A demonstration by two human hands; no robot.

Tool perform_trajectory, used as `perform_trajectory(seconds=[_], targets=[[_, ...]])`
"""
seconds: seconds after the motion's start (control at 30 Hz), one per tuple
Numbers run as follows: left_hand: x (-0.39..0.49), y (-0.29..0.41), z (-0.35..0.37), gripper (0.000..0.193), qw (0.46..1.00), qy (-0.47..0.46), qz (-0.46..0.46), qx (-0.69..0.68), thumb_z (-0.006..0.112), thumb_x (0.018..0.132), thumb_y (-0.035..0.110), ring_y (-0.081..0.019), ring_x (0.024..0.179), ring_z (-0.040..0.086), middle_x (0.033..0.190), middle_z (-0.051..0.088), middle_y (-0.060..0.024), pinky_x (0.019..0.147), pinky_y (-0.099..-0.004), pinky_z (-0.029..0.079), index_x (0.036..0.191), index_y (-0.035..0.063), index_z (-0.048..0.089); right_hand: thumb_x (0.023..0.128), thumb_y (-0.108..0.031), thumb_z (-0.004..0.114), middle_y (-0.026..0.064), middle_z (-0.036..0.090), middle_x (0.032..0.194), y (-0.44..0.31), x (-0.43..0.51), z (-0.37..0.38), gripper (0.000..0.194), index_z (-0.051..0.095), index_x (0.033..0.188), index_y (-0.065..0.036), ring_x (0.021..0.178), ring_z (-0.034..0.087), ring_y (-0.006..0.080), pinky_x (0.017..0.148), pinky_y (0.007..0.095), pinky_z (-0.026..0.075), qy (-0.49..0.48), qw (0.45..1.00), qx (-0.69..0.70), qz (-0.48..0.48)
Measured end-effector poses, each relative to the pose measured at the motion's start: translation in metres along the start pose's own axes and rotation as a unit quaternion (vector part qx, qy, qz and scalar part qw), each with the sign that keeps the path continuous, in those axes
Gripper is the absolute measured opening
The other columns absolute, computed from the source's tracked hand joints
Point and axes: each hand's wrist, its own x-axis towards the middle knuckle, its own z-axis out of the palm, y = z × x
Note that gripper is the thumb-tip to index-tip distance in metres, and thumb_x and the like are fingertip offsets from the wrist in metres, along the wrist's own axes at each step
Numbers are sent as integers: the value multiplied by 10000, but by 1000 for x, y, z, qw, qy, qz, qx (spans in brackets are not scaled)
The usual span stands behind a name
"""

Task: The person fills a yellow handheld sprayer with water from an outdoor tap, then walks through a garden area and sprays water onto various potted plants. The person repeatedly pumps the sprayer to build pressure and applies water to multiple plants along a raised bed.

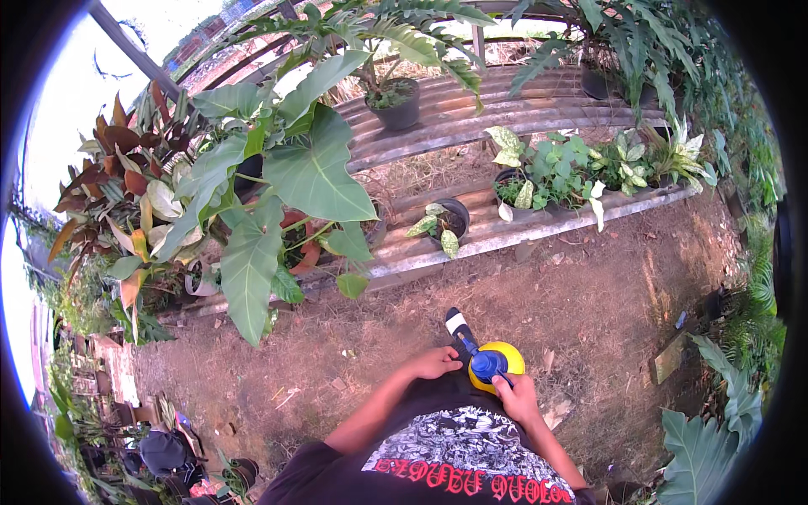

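My right hand (pixel 519 392) grips the blue handle of a pressure sprayer with a round yellow tank (pixel 510 357). Its blue pump head (pixel 488 365) faces up at me, and the nozzle (pixel 466 341) points forward and left. To the left of the sprayer, my left hand (pixel 434 363) hovers with loosely curled, slightly parted fingers and nothing visible in it. A dark shoe with a white band (pixel 455 322) shows just past the nozzle. In front of me, a small dark pot (pixel 457 218) with a few speckled leaves stands on a corrugated-sheet shelf (pixel 404 242).
Broad green leaves (pixel 319 167) overhang the shelf at left, beside reddish-leaved plants (pixel 123 158). Several potted plants (pixel 558 167) line the shelf's right part. A higher corrugated shelf (pixel 454 95) carries a dark pot (pixel 396 107). Dry litter covers the soil (pixel 353 328). More large leaves (pixel 701 454) rise at lower right.
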Motion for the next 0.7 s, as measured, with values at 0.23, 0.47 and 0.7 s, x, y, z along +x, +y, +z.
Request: perform_trajectory(seconds=[0.23, 0.47, 0.7], targets=[[75, 60, -108, 641, 993, -41, 40, 103, 708, 987, 470, -381, 1248, 667, 1346, 696, -231, 1053, -461, 523, 1447, 35, 606, 1010, -348, 638, 159, 630, 631, -43, 118, -55, 417, 733, 859, 29, 576, 625, 248, 602, 414, 496, -66, 988, -127, -58], [106, 77, -154, 583, 992, -16, -5, 126, 714, 966, 452, -404, 1173, 700, 1269, 736, -245, 1027, -463, 540, 1345, 11, 680, 1006, -510, 622, 279, 683, 728, -65, 227, -62, 574, 773, 919, 36, 735, 727, 444, 703, 506, 554, -116, 983, -129, -67], [111, 117, -164, 673, 992, 112, -14, 62, 685, 995, 473, -407, 1266, 652, 1394, 660, -260, 1095, -460, 501, 1471, 7, 586, 1051, -525, 576, 198, 659, 648, -98, 323, -94, 624, 735, 826, 35, 641, 694, 320, 659, 450, 524, -190, 973, -126, -49]])
